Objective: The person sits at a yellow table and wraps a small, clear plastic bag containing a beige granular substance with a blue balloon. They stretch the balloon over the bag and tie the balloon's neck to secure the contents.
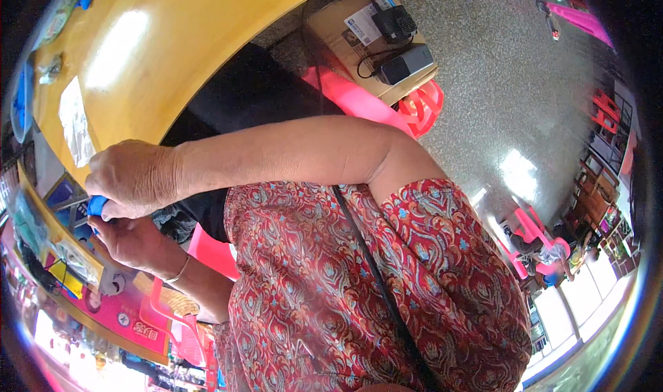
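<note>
My right hand reaches across from the right, its fingers bent and pinched on a small blue piece. Just below it, my left hand, with a thin bracelet on the wrist, is closed on the same blue piece from the other side. Only a little of the blue piece shows between the fingers, so its kind cannot be made out. Both hands are close together by the edge of a yellow table. A crumpled clear plastic wrapper lies on the table beside my right hand.
A cardboard box carrying a black device and a grey-black one stands on the speckled floor. Near it are a pink plastic seat and a red basket. Pink chairs stand at the lower left.
</note>
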{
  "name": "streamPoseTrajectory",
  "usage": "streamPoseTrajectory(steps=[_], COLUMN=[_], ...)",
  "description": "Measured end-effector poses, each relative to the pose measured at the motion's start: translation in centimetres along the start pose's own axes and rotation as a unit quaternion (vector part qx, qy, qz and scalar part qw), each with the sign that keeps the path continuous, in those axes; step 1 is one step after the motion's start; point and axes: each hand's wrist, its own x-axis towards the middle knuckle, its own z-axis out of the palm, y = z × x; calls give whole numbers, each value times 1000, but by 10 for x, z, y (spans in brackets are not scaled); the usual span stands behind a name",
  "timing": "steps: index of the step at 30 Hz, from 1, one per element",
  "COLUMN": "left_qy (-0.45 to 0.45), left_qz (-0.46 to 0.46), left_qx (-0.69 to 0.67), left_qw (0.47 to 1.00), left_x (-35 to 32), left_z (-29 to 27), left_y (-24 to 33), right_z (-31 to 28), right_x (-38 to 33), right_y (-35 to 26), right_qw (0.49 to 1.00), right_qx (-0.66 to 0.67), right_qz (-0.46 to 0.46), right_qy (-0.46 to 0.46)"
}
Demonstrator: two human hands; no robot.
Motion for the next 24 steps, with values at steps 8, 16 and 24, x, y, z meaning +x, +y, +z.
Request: streamPoseTrajectory(steps=[8, 16, 24], left_qy=[11, 31, 38], left_qz=[-10, 60, -30], left_qx=[-4, -9, -98], left_qw=[1000, 998, 994], left_x=[0, -8, -5], left_z=[5, 0, 19], left_y=[-2, 8, -16], right_z=[-9, -198, -220], right_x=[2, -57, -198], right_y=[6, 15, 33], right_qw=[998, 990, 871], right_qx=[-1, -123, -321], right_qz=[2, 62, 240], right_qy=[-69, -35, -285])
